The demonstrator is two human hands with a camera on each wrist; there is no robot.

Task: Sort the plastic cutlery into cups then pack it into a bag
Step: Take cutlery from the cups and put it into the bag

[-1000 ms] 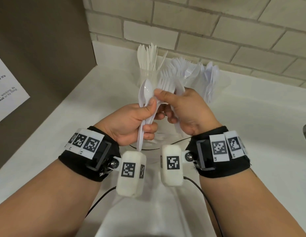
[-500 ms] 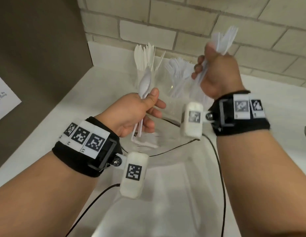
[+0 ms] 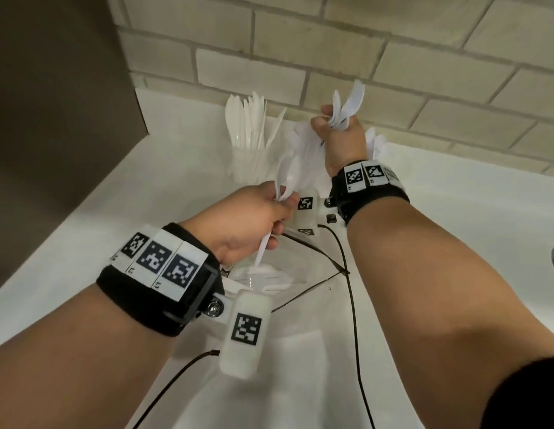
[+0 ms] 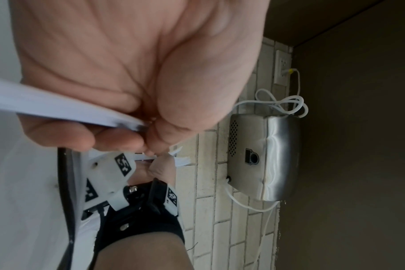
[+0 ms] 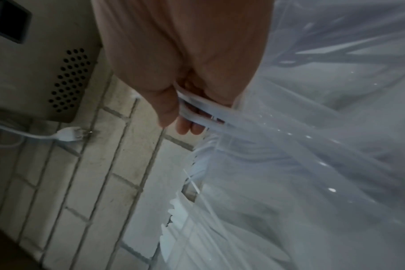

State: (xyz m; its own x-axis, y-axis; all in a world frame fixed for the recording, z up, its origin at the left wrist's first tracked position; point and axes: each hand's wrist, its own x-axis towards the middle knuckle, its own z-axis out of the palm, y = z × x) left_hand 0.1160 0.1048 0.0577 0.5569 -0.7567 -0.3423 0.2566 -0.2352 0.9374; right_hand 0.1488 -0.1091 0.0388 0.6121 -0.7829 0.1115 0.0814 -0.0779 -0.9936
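From the head view we see the left hand (image 3: 248, 221) low over the white counter (image 3: 455, 230), its fingers curled round a few white plastic spoons (image 3: 288, 178), bowls up and handles pointing down. Under this hand a clear plastic bag (image 3: 300, 283) lies open on the counter, with some white cutlery inside it. The right hand (image 3: 340, 140) is raised near the brick wall (image 3: 331, 51), closed round a bunch of white cutlery (image 3: 347, 106) whose ends stick out above the fist; which kind it is we cannot tell. Behind the left hand stands a clear cup (image 3: 248, 168) full of knives (image 3: 248, 122), upright. More white cutlery stands beside it, partly hidden by the right hand. The two hands are apart.

In the left wrist view the left hand (image 4: 127, 73) fills the top; its fingers (image 4: 65, 135) are bent over the white spoon handles (image 4: 58, 109), which run out to the left edge. Below it we see the right wrist with its black band (image 4: 146, 219). On the brick wall hangs a metal box (image 4: 264, 155) with a white cable (image 4: 282, 102).

In the right wrist view the right hand (image 5: 185, 64) grips white handles (image 5: 197, 107) between thumb and fingers. The clear plastic (image 5: 324, 146) is blurred at the right side, and forks (image 5: 183, 215) show at the bottom.
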